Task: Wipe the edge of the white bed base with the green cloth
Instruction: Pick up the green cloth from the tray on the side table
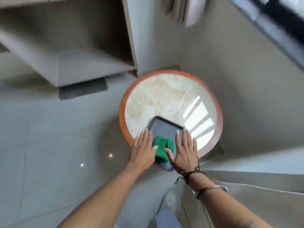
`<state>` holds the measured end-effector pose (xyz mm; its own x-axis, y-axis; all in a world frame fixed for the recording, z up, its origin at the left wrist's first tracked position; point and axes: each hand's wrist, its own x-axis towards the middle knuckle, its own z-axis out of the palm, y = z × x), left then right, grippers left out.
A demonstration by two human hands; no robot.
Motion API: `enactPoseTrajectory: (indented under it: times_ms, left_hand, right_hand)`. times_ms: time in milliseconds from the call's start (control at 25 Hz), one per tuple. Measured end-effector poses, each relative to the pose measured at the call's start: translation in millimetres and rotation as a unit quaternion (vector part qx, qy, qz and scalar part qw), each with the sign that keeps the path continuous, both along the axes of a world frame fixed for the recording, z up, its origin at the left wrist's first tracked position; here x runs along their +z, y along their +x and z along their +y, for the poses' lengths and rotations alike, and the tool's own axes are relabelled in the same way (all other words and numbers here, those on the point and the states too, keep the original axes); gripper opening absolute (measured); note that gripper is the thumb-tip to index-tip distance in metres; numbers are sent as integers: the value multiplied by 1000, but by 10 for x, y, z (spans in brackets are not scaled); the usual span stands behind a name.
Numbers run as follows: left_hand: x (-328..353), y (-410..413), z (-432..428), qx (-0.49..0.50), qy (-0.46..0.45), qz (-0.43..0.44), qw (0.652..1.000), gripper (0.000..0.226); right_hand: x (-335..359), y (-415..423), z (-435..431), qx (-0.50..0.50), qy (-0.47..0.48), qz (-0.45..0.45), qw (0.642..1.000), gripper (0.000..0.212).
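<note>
The green cloth [162, 149] is folded into a small bundle. Its long side runs from near the person toward the far side of the table. It lies on a dark flat tray [164, 129]. The tray sits at the near edge of a round tabletop [164, 96], and its near corner sticks out past the edge.

The tabletop is pale and speckled, with an orange-brown rim. Bright window light shines on its right side. The floor [49, 137] is made of big, shiny grey tiles. A grey open shelf unit [74, 63] stands to the left, beyond the table. A pale wall is behind the table, and a curtain [182, 10] hangs at the top. At the bottom right there is a pale surface with a seam. It may be the white bed base [246, 203], but it is hard to tell. The picture is a bit blurry.

Both hands are flat and spread wide, palms down. The left hand [143, 150] is on the left side of the cloth, and its thumb touches the cloth. The right hand [184, 152] is on the right side, and its thumb rests on the cloth too. Neither hand is gripping anything. The fingers reach over the tray. The right wrist wears dark string bands [192, 174].
</note>
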<state>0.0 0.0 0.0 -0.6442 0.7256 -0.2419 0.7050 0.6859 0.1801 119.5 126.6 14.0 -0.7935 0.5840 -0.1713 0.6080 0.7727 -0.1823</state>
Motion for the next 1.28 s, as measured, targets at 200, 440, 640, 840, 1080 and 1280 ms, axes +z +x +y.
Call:
enactPoseTrajectory:
  times_ms: [200, 440, 640, 840, 1080, 1280]
  left_hand:
    - [-811, 43, 140, 11, -3, -37, 999, 58]
    - [-934, 169, 472, 347, 201, -197, 895, 41]
    - [-989, -60, 537, 420, 198, -352, 813, 36]
    - [-877, 99, 343, 385, 210, -441, 783, 13]
    - [-7, 520, -24, 359, 432, -548, 620, 31]
    - [-56, 911, -464, 381, 404, -655, 512, 38]
  right_hand:
    - [-933, -241, -100, -70, -49, -49, 995, 80]
    - [-1222, -392, -183, -77, -95, -11, 992, 66]
    - [-1354, -198, -137, -74, -102, 35, 991, 65]
    - [-1230, -39, -107, -89, -202, 72, 973, 77]
    - [-299, 276, -29, -225, -560, 301, 739, 58]
    - [-272, 688, -344, -312, -633, 261, 658, 23]
